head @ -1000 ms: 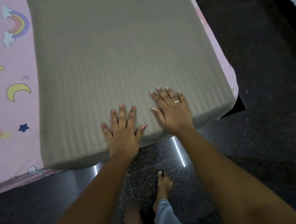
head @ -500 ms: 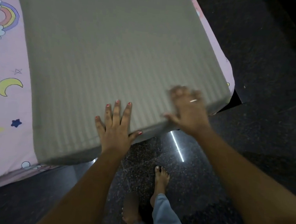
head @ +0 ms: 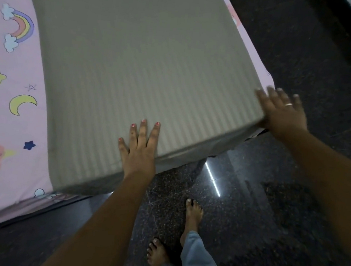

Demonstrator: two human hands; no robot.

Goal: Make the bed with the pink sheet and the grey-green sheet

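While the grey-green sheet is lying over the pink sheet, a person is smoothing it at the near edge of the bed: left hand pressing flat, right hand splayed straight-fingered at the near right corner, probably needing tucking next

The grey-green sheet lay spread on top of the pink sheet.
The grey-green one was finely striped, flat and smooth, with its near edge folded down. The pink one, printed with a rainbow, a moon and stars, showed at the left and as a thin strip at the right.
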